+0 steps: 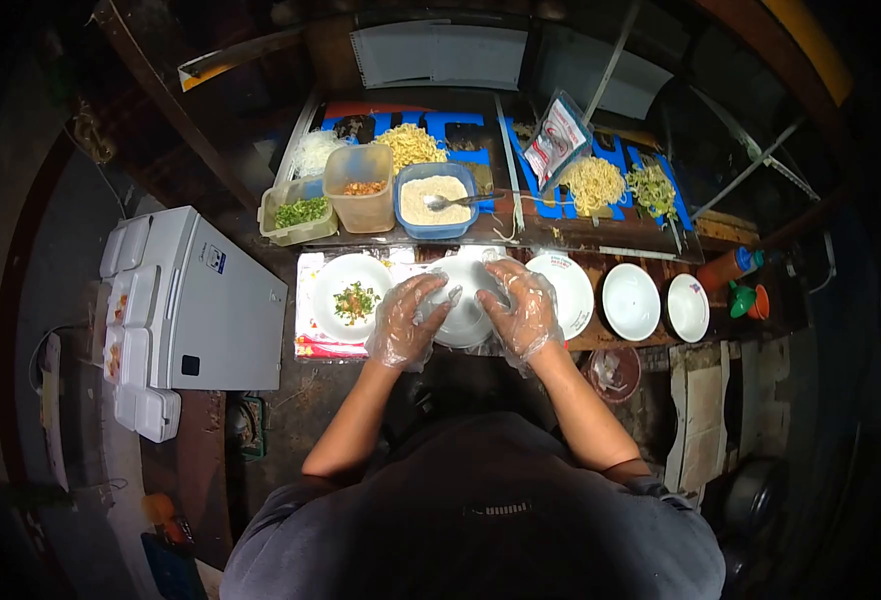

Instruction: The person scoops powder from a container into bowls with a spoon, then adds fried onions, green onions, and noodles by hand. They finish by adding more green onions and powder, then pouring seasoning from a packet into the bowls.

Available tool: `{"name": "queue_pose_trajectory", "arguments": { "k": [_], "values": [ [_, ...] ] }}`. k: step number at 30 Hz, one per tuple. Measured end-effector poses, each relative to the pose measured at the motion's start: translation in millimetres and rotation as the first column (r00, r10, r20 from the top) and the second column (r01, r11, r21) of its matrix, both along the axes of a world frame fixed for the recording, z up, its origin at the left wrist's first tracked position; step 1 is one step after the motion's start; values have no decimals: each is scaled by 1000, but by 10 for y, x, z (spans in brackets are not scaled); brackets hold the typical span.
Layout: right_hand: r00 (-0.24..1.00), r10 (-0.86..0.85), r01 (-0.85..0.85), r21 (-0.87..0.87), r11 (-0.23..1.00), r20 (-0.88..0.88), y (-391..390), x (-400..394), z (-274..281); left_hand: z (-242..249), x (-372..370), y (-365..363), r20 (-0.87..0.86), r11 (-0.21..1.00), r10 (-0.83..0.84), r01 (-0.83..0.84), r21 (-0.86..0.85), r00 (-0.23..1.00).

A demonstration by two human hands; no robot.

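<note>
dark shirt (400,545) nearest camera; white bowl (465,318) on surface (728,328), between gloved left hand (405,318) and right hand (526,310), both similarly near; fingers apart, curved over bowl; if touching, cannot tell.

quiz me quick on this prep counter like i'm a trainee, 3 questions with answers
1. Fill in: a ____ rests in the pale powder in the blue tub.
2. True or false: the left hand and right hand both wear clear gloves.
3. Which lies left of both hands?
a) orange bottle
b) bowl with chopped greens
c) green funnel

Key: 1 spoon; 2 true; 3 b
</note>
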State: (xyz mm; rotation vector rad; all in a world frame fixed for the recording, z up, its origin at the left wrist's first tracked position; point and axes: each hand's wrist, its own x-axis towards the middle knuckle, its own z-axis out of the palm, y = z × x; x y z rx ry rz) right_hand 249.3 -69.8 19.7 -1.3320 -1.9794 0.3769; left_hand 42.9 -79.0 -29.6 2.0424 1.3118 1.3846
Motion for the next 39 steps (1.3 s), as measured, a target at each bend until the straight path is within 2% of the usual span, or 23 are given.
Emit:
{"name": "queue_pose_trajectory", "arguments": {
  "k": [6, 8, 13, 16, 21, 24, 26, 27, 29, 30, 33, 39],
  "values": [
    [998, 58, -58, -14, 998, 3, 17, -51, -34, -27, -28, 44, 23, 999, 21, -22, 36, 1000],
    [998, 33, -33, -10, 999, 55, 37, -38, -63, -18, -8, 12, 23, 999, 45, -46, 27, 999],
    [995, 80, -80, -6, 997, -59, 132, -26, -150, -37, -4, -24, 42, 999, 29, -31, 44, 999],
    [996, 80, -81, -36, 996, -27, 148, -18, -148, 89, 27, -72, 9, 995, 69, -69, -71, 998],
    [992, 121, -122, -82, 989, -23, 205, 56, -91, 97, 151, -84, 16, 987, 131, -129, -100, 991],
    [992, 116, -117, -30, 993, -41, 244, 106, -27, 171, 185, -91, 10, 981, 156, -154, -115, 988],
    [980, 109, -115, -30, 993, -165, 322, 157, -1, 247, 198, -89, 23, 978, 177, -173, -116, 984],
    [980, 111, -118, -32, 993, -166, 359, 176, 24, 295, 200, -80, 22, 977, 180, -176, -118, 984],
    [980, 99, -77, 134, 988, -171, 432, 211, 83, 376, 179, -33, 9, 973, 219, -217, -71, 976],
    [980, 99, -71, 158, 985, -174, 467, 235, 97, 381, 158, -3, -18, 971, 237, -238, -36, 971],
    [974, 108, -93, 83, 992, -200, 585, 302, 93, 365, 98, 33, 12, 954, 301, -301, 3, 954],
    [967, 111, -101, 57, 993, -228, 606, 360, 35, 378, 90, 23, 23, 937, 348, -348, 36, 937]
  ]
}}
